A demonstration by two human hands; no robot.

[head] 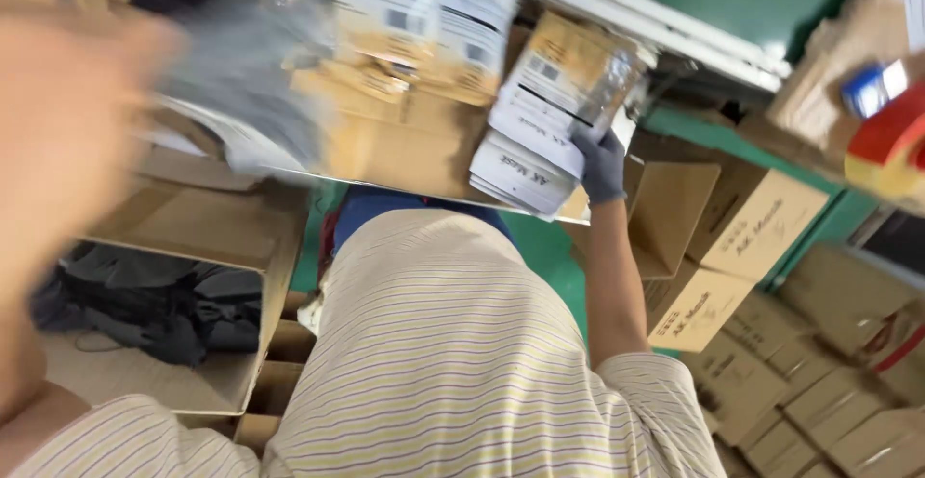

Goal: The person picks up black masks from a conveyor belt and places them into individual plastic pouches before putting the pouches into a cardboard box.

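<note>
Here I see my striped shirt [453, 353] filling the lower middle, directly below the grip. Left of it, well down from the grip, stands an open cardboard box [193, 237] with dark cloth [154, 305] heaped inside. To the right of and below the grip, many closed brown cartons [761, 227] lie stacked and tilted across the green floor [549, 256]. Just above and left of the grip, the table edge [385, 184] carries a spread of flat brown packets [414, 25] with white labels.

My left arm is a large blur at the left edge; the left hand [58, 121] is raised close to the camera, far from the grip, and I cannot tell whether it is open or closed.

My right hand [602, 165], in a grey glove, closes its fingers on a stack of labelled packets [554, 112]. The stack rises up and to the left from the glove, its top packet shiny and clear at the upper end, its lower sheets fanning out just left of the glove.
</note>
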